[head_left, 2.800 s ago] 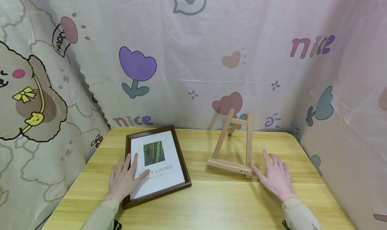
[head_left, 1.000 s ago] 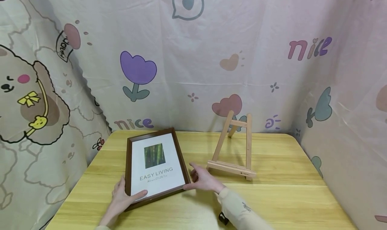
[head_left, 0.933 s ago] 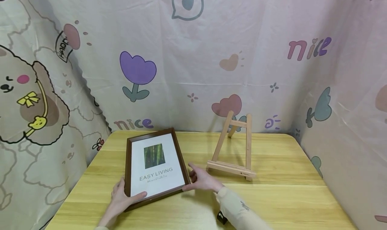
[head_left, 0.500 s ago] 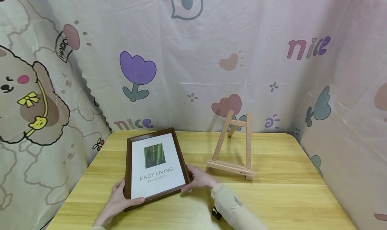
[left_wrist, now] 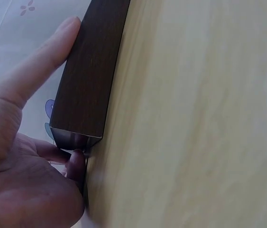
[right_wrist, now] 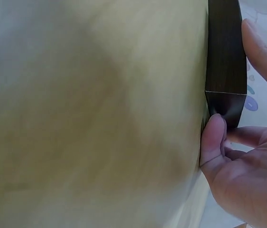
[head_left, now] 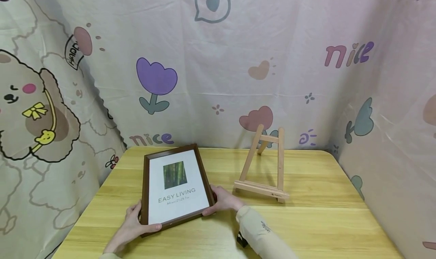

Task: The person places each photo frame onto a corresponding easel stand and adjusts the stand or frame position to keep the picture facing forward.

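Observation:
A dark brown picture frame [head_left: 178, 181] lies on the table at the left, turned a little, showing a white sheet printed with green bamboo and "EASY LIVING". Its lower left corner is gripped by my left hand [head_left: 131, 225], thumb along the front edge. In the left wrist view the fingertips of this hand [left_wrist: 26, 178] tuck under the corner of the frame [left_wrist: 89, 71]. My right hand [head_left: 223, 200] holds the lower right corner; in the right wrist view, a fingertip of this hand [right_wrist: 254, 178] is under the end of the frame [right_wrist: 225, 52].
Right of the frame, a small light wooden easel [head_left: 261, 189] stands on the wooden table [head_left: 316, 221]. Behind the table hangs a printed cloth [head_left: 211, 62], which also covers both sides. A black strap piece [head_left: 242, 239] shows under my right sleeve [head_left: 260, 230].
My right hand has come from beside the easel to the frame's lower right corner and closed in on it. My left hand has slid from the frame's left side down to its lower left corner.

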